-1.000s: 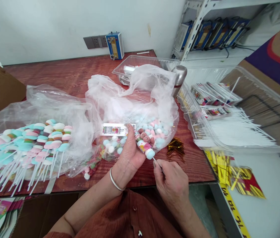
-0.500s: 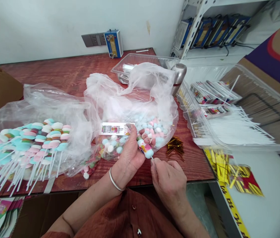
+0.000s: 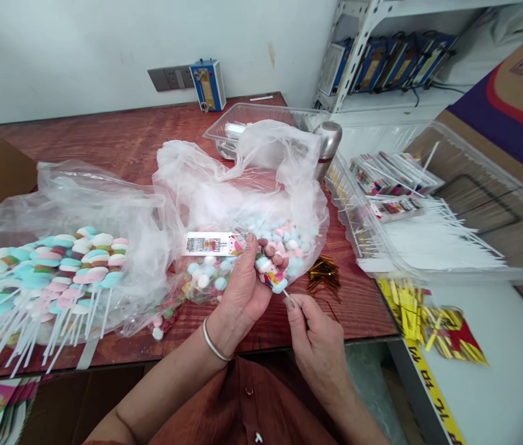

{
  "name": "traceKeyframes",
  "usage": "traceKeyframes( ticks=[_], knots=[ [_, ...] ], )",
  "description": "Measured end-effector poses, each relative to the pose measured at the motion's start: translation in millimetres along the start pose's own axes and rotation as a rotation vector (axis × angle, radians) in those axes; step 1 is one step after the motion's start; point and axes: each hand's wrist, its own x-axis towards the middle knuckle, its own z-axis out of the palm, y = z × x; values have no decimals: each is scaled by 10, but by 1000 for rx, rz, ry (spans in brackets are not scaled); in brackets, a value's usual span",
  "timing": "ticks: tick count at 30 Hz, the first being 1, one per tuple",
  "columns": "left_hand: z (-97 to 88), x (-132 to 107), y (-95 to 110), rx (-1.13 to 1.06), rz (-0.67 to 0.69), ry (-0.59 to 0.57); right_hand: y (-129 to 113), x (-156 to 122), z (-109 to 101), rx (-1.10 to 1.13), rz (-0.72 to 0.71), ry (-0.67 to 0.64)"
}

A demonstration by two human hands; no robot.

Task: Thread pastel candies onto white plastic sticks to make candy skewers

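My left hand [image 3: 246,285] is closed around a marshmallow skewer [image 3: 279,286], a white-and-blue stack partly covered by a printed clear wrapper. A white printed strip of packaging [image 3: 208,243] sticks out to the left beyond my thumb. Below the stack, my right hand [image 3: 317,340] pinches the skewer's thin white stick between thumb and forefinger. Behind both hands, an open plastic bag [image 3: 242,207] holds loose pastel marshmallows. To the left, many finished skewers [image 3: 57,266] lie on another clear bag, their sticks pointing toward me.
Gold twist ties [image 3: 325,275] lie right of the marshmallow bag. A clear tray [image 3: 421,272] at the right holds white sticks and printed wrappers. A steel flask [image 3: 328,145] stands behind. Yellow ties [image 3: 407,309] lie on the lower white surface.
My right hand has shifted slightly right and down the stick, so more of the stick shows below the marshmallows. My left hand keeps its hold.
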Motion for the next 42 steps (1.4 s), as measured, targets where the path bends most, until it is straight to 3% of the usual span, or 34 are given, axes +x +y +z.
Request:
traceKeyframes(
  ticks=[5, 9, 12, 17, 21, 24, 29, 33, 39, 42],
  knots=[
    [2, -19, -20, -13, -6, 6, -58, 24, 10, 905, 471, -245],
    [-9, -41, -81, 1, -2, -25, -133, 67, 48, 1195, 580, -308],
    [-18, -47, -145, 65, 2, -5, -151, 94, 79, 975, 499, -206],
    [-12, -32, -146, 87, 13, 4, -39, 79, 76, -5, 27, 124],
    [-10, -53, -103, 196, 55, -72, 60, 63, 57, -371, -245, 268],
    [-24, -63, -101, 248, 70, -109, 52, 81, 38, -329, -244, 255],
    [-56, 5, -118, 208, 75, 24, -7, 81, -7, 41, -69, 66],
    [-44, 40, -85, 170, 78, 86, -6, 64, -28, 162, 24, 23],
    [-31, -49, -42, 245, 82, -156, 18, 105, -43, 231, 144, 98],
    [-81, -53, -66, 265, 66, -164, 46, 107, -41, 208, 122, 116]
  ],
)
